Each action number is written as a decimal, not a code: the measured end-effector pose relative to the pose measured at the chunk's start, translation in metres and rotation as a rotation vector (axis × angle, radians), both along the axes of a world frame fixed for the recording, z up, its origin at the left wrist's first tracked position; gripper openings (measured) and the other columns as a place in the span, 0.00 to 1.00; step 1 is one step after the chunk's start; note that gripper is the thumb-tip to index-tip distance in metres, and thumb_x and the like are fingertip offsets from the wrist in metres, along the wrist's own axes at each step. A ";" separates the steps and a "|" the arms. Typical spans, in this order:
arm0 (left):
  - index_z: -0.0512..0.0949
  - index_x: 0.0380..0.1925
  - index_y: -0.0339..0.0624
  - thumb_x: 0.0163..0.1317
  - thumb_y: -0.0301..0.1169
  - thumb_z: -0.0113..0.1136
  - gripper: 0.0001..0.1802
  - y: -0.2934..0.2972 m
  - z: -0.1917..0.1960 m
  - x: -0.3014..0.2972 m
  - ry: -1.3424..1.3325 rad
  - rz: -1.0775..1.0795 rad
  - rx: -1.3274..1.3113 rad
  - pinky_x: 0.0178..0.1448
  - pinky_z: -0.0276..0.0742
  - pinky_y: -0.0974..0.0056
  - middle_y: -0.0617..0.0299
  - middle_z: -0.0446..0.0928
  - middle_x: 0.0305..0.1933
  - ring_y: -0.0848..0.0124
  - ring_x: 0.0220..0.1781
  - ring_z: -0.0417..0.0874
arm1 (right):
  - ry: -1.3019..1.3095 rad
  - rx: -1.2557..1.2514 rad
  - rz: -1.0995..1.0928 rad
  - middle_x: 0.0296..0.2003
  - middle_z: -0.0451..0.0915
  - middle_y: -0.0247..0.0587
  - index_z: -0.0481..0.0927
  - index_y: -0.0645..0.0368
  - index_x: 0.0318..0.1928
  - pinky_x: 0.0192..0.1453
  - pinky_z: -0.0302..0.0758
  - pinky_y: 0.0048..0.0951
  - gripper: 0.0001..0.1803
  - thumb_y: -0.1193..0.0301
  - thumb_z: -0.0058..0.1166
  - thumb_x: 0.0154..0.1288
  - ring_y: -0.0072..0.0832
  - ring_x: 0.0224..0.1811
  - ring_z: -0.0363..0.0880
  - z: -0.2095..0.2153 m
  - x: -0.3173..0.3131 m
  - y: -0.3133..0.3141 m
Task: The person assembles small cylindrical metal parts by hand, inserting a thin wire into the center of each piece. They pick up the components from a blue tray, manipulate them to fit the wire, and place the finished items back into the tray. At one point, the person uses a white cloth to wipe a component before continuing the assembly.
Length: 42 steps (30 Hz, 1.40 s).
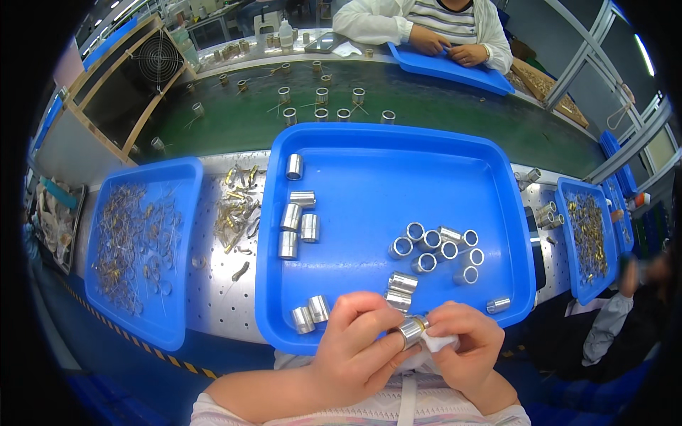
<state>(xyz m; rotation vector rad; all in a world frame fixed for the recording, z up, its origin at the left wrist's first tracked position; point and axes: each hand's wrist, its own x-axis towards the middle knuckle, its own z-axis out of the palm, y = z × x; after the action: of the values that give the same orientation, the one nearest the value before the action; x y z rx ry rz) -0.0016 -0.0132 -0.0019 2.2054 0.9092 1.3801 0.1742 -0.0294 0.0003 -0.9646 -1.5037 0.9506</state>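
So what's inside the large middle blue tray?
Metal cylinders: some toward the left, more right of centre, one near the lower-right corner. The left hand and right hand partly cover the blue tray's near side; anything beneath them can't be seen.

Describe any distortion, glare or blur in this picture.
Head view: edges of the middle tray bow, and picture corners go black; head view: the lamp at upper right glares white, the held cylinder shines; head view: the person at far right looks partly smeared.
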 end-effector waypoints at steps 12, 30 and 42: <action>0.79 0.28 0.37 0.43 0.24 0.68 0.10 0.003 0.003 -0.001 -0.148 -0.042 -0.122 0.44 0.69 0.59 0.58 0.74 0.39 0.57 0.40 0.72 | -0.261 0.176 -0.087 0.38 0.77 0.45 0.83 0.60 0.30 0.36 0.79 0.24 0.13 0.87 0.59 0.41 0.28 0.32 0.81 0.004 -0.016 -0.009; 0.81 0.30 0.40 0.43 0.22 0.69 0.11 0.006 0.005 0.000 -0.215 -0.073 -0.265 0.45 0.70 0.60 0.59 0.75 0.39 0.59 0.42 0.74 | 0.173 -0.137 0.047 0.39 0.80 0.52 0.79 0.68 0.35 0.44 0.75 0.26 0.09 0.84 0.62 0.50 0.30 0.40 0.79 0.005 0.000 0.000; 0.78 0.24 0.41 0.34 0.24 0.73 0.14 0.011 -0.007 -0.001 -0.114 -0.035 0.133 0.37 0.71 0.65 0.60 0.76 0.40 0.61 0.39 0.74 | 0.505 -0.127 0.117 0.35 0.77 0.49 0.78 0.66 0.34 0.41 0.73 0.29 0.11 0.87 0.60 0.47 0.31 0.38 0.77 -0.010 -0.008 0.000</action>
<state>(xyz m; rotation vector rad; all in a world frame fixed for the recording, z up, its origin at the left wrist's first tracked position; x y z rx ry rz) -0.0028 -0.0024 -0.0093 2.2004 0.7551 1.5741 0.1661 -0.0298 -0.0102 -0.6605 -1.0891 1.2770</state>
